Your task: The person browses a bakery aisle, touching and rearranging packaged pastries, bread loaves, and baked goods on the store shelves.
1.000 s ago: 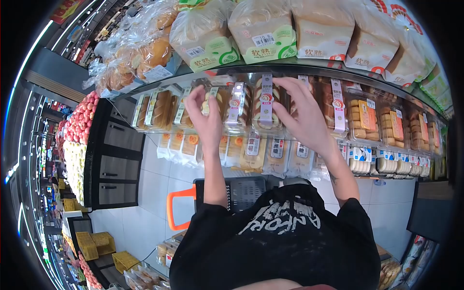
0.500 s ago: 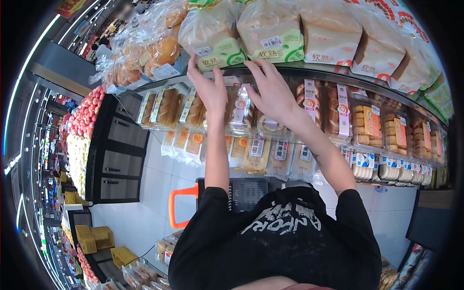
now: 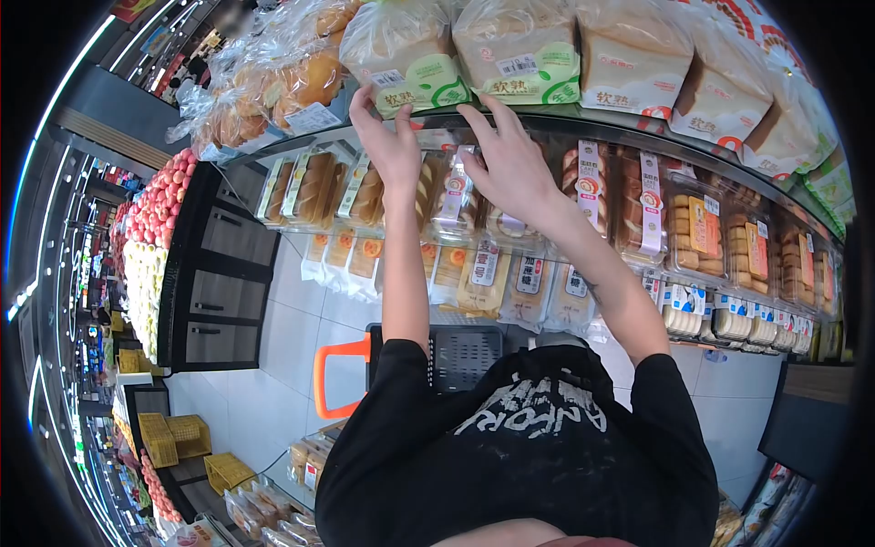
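Observation:
A bagged loaf of sliced bread (image 3: 392,50) with a green and white label stands on the top shelf. My left hand (image 3: 387,146) is at its lower left front corner, fingers spread and not closed around it. My right hand (image 3: 510,159) is open too, its fingertips near the loaf's lower right corner, by a second green-labelled loaf (image 3: 515,46). Whether the fingertips touch the bags, I cannot tell. Packaged cake rolls (image 3: 456,196) sit on the shelf below my hands.
More bread loaves (image 3: 633,59) line the shelf to the right; bagged buns (image 3: 310,87) are on the left. Lower tiers hold boxed pastries (image 3: 697,228). A black basket (image 3: 465,356) with an orange handle (image 3: 319,378) is beside my body. Red apples (image 3: 164,201) are piled far left.
The view has shifted slightly, so the loaves appear a little higher. Both hands keep nearly the same pose at the front of the loaf.

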Action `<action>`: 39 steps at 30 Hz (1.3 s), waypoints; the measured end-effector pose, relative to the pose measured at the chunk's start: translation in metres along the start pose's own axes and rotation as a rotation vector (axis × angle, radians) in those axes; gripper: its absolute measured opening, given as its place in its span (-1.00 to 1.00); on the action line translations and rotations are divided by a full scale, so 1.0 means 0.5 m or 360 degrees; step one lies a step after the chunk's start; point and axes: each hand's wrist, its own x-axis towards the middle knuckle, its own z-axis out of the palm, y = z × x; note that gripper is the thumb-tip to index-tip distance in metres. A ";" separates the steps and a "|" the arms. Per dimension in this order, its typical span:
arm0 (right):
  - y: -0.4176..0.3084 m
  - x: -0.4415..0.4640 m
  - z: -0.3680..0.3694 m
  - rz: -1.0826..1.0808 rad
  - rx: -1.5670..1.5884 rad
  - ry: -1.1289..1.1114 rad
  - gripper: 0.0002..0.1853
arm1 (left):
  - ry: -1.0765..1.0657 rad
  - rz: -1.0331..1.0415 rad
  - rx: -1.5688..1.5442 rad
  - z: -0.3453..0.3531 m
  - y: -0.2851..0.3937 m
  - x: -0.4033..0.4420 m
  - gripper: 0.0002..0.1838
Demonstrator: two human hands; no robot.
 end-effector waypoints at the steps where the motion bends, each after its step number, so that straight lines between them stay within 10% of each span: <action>1: 0.000 0.000 0.000 -0.0002 0.0004 -0.0004 -0.46 | 0.0013 0.0004 -0.0005 0.002 -0.001 -0.001 -0.40; 19: 0.029 -0.031 0.013 -0.0187 0.0009 -0.0088 -0.51 | -0.0035 0.0160 0.0086 0.005 0.009 -0.030 -0.37; 23: 0.014 -0.038 -0.023 -0.0117 0.0096 0.0155 -0.53 | 0.0416 0.0296 0.0444 0.033 0.079 -0.072 -0.53; 29: 0.068 -0.063 -0.121 0.0217 0.0239 0.1130 -0.57 | -0.0561 0.0529 -0.0359 0.084 0.255 -0.126 -0.85; 39: 0.140 -0.094 -0.200 0.0458 -0.0056 0.0965 -0.43 | -0.0908 0.0287 -0.0473 0.188 0.275 -0.140 -0.76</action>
